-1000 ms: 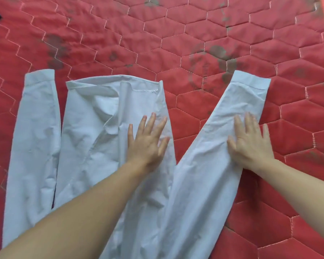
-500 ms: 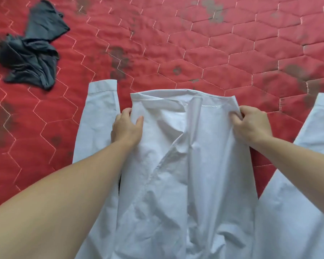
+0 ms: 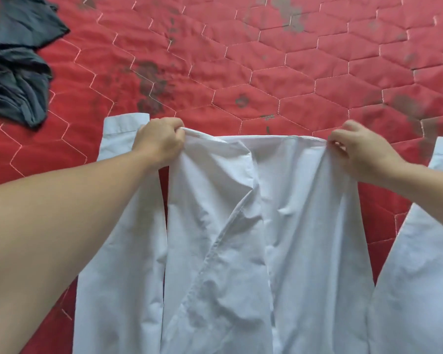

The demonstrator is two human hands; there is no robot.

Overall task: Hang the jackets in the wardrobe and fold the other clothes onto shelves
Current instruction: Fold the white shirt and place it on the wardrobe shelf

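A white long-sleeved shirt (image 3: pixel 261 238) lies spread on a red quilted cover, its hem end away from me and both sleeves stretched out at its sides. My left hand (image 3: pixel 160 141) grips the far left corner of the shirt's body. My right hand (image 3: pixel 361 149) pinches the far right corner. The far edge between the two hands is pulled taut and lifted slightly off the cover. One sleeve cuff (image 3: pixel 124 123) shows just left of my left hand; the other sleeve (image 3: pixel 425 264) runs along the right edge.
A crumpled dark grey garment (image 3: pixel 18 72) lies at the far left on the red quilted cover (image 3: pixel 266 72), which has dark stains and stretches away beyond the shirt.
Both hands left the shirt's surface, took hold of the far corners of its body, and have spread apart, stretching the edge flat. The view shifted right and forward.
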